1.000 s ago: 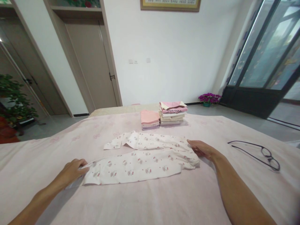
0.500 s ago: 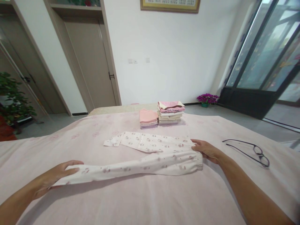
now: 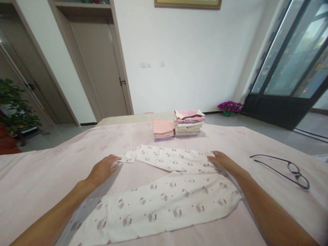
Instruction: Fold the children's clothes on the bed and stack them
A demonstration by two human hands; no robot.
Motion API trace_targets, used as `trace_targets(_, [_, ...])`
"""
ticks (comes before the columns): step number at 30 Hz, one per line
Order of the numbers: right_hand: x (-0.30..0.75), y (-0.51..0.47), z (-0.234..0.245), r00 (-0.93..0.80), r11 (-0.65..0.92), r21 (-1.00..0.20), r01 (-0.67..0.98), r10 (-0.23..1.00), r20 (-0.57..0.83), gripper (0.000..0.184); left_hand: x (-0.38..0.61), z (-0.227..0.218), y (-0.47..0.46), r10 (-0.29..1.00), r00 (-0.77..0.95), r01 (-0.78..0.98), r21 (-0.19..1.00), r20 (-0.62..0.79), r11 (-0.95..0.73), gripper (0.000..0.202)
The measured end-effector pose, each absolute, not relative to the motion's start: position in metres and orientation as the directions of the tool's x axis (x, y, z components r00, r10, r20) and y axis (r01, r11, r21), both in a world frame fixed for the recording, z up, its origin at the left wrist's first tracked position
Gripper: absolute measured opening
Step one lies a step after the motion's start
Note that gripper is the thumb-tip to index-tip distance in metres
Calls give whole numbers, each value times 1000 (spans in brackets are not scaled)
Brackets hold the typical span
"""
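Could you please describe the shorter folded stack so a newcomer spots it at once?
On the pale pink cloth, find the printed white trousers. Beyond them stands the shorter stack, beside the taller stack on its right and set apart by a plain salmon-pink top instead of a lettered one.

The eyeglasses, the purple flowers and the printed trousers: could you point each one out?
Eyeglasses (image 3: pixel 297 173): head view, on the bridge between the lenses.
Purple flowers (image 3: pixel 230 106): head view, middle of the blooms.
Printed trousers (image 3: pixel 165 206): head view, on the nearer leg.
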State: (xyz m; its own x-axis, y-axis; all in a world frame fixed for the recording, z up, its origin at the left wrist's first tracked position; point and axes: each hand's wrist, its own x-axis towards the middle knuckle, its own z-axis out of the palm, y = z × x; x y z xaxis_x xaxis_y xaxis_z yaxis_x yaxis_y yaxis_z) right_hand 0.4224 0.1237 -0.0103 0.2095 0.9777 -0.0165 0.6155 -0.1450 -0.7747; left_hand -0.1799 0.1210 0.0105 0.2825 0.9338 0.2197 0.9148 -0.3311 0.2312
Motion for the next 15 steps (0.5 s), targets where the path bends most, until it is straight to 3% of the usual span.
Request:
trace_targets(3, [418,126,-23,315,-185,-631,753,944,101,33,-154,0,144,899,372,904,129,232,-408,32])
trace_targets(7, [419,123,-33,367,-215,-614,759,921,132,41,-143,-10,165,929,295,935,133,224,-329,26])
trace_targets(11, [417,130,-32,353,-175,-634,754,921,165,47,-146,-6,182,968,-36,915,397,250,-68,33])
trace_targets(15, [404,153,-24,288,-84,-654,751,934,210,50,-160,7,208,930,-226,773,635,289,-10,38])
